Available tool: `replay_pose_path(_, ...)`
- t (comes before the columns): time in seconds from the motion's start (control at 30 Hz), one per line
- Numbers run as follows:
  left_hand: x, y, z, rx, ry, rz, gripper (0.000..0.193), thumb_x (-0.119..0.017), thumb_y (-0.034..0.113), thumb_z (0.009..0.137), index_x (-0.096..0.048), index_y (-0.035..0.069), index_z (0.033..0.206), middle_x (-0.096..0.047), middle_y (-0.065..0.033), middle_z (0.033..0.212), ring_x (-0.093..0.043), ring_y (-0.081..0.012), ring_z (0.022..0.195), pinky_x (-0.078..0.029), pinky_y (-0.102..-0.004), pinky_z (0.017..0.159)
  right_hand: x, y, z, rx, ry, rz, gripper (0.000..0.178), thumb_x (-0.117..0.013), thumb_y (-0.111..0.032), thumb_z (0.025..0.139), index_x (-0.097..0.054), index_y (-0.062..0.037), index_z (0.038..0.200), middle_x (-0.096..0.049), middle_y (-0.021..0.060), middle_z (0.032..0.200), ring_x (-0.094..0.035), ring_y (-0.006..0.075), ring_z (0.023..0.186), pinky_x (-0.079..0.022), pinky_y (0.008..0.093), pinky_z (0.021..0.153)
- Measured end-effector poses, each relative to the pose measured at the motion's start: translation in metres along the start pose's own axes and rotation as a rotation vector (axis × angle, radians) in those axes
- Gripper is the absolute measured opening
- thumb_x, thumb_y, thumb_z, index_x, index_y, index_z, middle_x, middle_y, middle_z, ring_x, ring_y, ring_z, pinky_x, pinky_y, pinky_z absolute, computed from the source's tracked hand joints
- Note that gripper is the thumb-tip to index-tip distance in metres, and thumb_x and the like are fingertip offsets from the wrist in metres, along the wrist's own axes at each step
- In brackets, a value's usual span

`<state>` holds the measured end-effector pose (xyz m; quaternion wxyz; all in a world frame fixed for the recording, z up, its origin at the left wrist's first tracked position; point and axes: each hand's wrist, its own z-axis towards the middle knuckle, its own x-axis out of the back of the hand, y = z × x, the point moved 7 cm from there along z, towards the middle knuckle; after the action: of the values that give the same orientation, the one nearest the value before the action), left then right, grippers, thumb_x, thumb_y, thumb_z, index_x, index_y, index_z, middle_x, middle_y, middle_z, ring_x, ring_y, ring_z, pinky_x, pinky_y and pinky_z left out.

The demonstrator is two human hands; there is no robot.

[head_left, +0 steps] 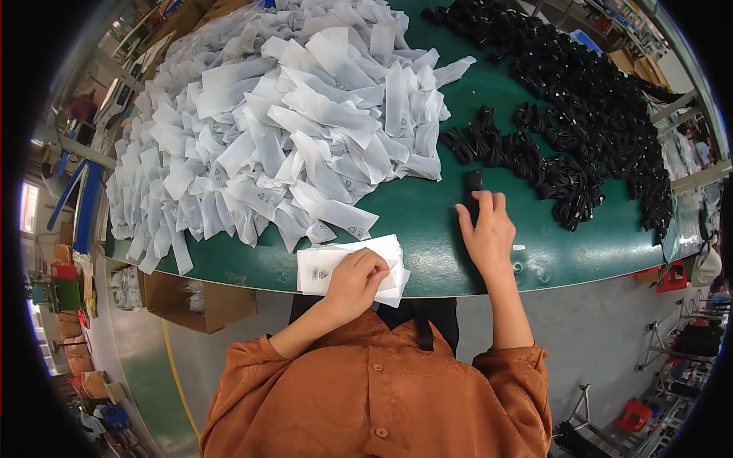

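Observation:
A small stack of flat, frosted white bags lies at the table's front edge. My left hand rests over it, thumb and fingers pinched at the open-looking end of the top bag. To the right, my right hand has its thumb and fingers on either side of a bundled black cable, whose far end sticks out beyond the fingertips. The cable's lower part is hidden by the hand.
A large heap of white bags covers the table's left half. Many black cable bundles are piled along the right, a few nearer the middle. Below the green table stands a cardboard box at the left.

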<state>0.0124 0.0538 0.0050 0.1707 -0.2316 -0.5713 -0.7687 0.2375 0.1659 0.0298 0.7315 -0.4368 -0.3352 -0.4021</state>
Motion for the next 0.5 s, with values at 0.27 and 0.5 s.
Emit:
replay_pose_path(0.27, 0.003, -0.009, -0.002, 0.178, -0.004, -0.151, 0.007, -0.066, 0.000, 0.090, -0.060, 0.001, 0.092, -0.061, -0.0074, 0.085, -0.056, -0.0163, 0.071, -0.047, -0.0287, 0.065, -0.020, 0.007, -0.026, -0.283, -0.321, 0.976, 0.027, -0.065, 0.003, 0.089, -0.052, -0.0037, 0.112, -0.055, -0.0011, 0.087, -0.053, 0.0050, 0.071, -0.043, 0.0200, 0.060)
replay_pose_path(0.5, 0.006, -0.012, 0.001, 0.225, 0.000, -0.257, 0.007, -0.066, 0.001, 0.091, -0.059, 0.001, 0.094, -0.062, -0.0084, 0.088, -0.059, -0.0187, 0.074, -0.049, -0.0300, 0.068, -0.011, -0.037, -0.084, -0.415, -0.719, 1.323, 0.024, -0.056, -0.010, 0.092, -0.055, -0.0048, 0.116, -0.060, 0.0013, 0.098, -0.054, 0.0066, 0.074, -0.045, 0.0206, 0.063)
